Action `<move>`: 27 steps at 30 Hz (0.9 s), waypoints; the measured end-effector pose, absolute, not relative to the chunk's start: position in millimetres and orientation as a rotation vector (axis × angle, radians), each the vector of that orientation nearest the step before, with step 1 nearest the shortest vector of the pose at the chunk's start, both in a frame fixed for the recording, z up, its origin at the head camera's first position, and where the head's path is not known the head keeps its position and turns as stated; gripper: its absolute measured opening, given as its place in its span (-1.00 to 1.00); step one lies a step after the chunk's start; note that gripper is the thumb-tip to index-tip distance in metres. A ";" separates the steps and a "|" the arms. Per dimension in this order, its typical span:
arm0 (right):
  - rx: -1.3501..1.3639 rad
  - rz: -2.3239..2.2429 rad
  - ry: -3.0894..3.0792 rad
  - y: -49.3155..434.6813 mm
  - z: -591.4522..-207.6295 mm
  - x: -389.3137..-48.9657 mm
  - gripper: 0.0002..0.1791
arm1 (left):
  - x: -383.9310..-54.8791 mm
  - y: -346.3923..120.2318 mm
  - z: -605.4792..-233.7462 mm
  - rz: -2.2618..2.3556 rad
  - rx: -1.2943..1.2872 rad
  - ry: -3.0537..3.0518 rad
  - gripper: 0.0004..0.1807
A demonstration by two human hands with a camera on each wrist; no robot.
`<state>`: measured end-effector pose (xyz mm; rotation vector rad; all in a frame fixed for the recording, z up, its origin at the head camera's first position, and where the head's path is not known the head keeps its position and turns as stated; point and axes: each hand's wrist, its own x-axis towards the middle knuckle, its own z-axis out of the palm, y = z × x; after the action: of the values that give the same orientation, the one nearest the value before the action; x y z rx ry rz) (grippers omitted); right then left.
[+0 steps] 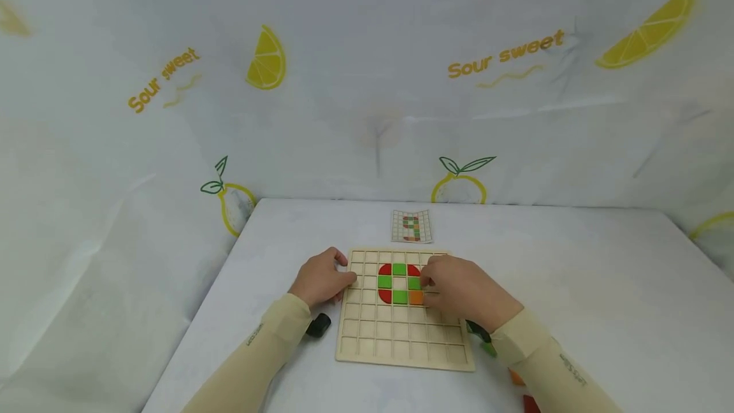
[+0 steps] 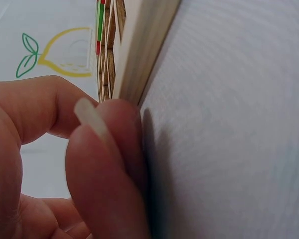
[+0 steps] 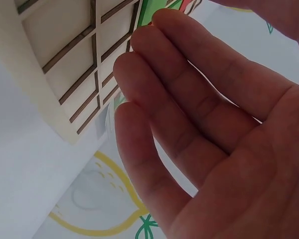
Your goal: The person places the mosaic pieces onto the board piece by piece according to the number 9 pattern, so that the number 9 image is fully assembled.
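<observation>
Left hand grips the board at nine-o'clock edge; right hand, fingers extended, touches tiles; desk gives room toward three o'clock.

Tiles on grid board, card behind

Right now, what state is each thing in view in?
Board: flat on table, partly filled
Placed tiles: in cells, around a bare one
Loose pieces: right of board, partly hidden
Card: face up, looks slightly curled
Left hand: touching board's left edge
Right hand: over board's right side, contact unclear
</observation>
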<state>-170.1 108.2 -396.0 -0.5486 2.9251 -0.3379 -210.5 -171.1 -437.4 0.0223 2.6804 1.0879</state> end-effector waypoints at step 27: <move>-0.392 -0.332 2.894 183.4 -404.8 -121.7 -0.75 | -209.0 -170.7 -438.6 1.061 0.027 2.704 -0.64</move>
<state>-121.7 183.4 -404.8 -0.3920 2.8941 -0.3322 -209.0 -170.7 -438.6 0.0271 2.7044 1.0611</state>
